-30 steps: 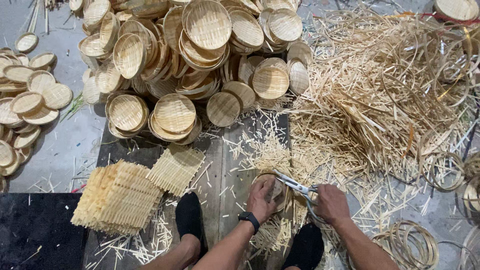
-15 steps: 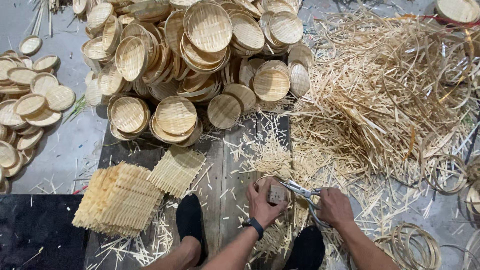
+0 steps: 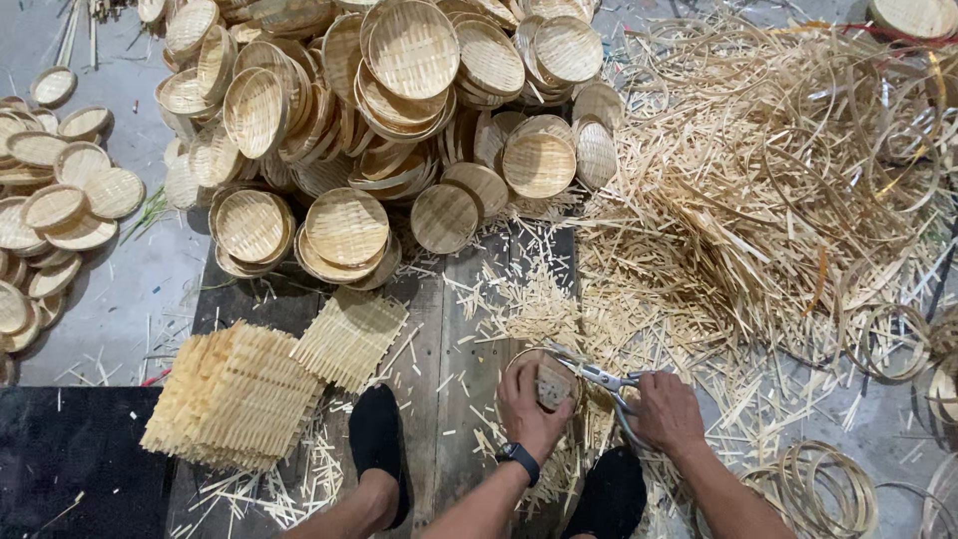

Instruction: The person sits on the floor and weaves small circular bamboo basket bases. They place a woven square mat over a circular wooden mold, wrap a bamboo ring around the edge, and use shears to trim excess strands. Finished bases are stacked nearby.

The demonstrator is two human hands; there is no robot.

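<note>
Bamboo everywhere in this shot, honestly. Down at the bottom, the left hand (image 3: 531, 404) has its fingers wrapped around a small round woven tray (image 3: 544, 377), holding it tilted up off the wooden boards (image 3: 454, 329) right between the person's black shoes (image 3: 377, 439). The right hand (image 3: 667, 411) is closed on the handles of a pair of metal shears (image 3: 599, 377), and the blades sit right at the tray's rim on its right side. I can't quite tell whether the blades are biting or just resting there, too small to see.

My read: this is the trimming step, snipping the loose strip ends that stick out past the hoop. The litter of short offcuts (image 3: 529, 289) on the boards fits that. Next move probably calls for rotating the tray a bit in the left hand so a fresh stretch of rim meets the blades, while keeping those fingers clear of the cut.

Around it: a big heap of finished round trays (image 3: 399, 100) up top, a stack of square woven mats (image 3: 235, 394) to the left, loose bamboo strips (image 3: 778, 190) on the right and some bare hoops (image 3: 823, 489) bottom right.
</note>
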